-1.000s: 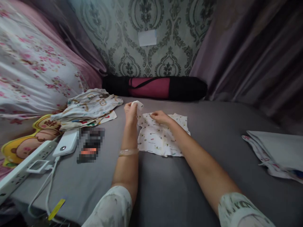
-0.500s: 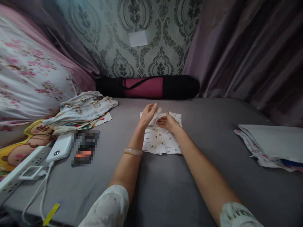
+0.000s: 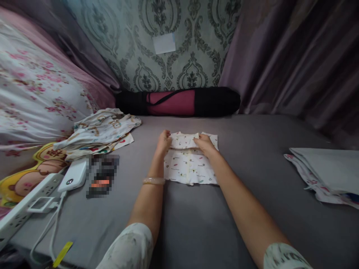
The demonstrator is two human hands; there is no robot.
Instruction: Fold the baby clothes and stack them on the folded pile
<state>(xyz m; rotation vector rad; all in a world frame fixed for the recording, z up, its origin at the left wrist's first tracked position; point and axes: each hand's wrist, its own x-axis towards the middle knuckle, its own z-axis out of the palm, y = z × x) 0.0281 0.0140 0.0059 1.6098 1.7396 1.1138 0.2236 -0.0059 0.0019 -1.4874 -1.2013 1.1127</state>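
White garment [image 3: 193,164], printed with small scattered motifs and marked by a pale yellowish centre line, lay spread on the grey sheet [image 3: 252,149], its far part a raised crosswise band.

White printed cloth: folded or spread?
Partly folded: left hand and right hand hold a layer over the cloth; near part lies flat.

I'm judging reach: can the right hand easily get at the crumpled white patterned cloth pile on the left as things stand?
Probably not easily: the right hand is holding the white printed cloth, and the left hand is between it and the crumpled white patterned cloth pile.
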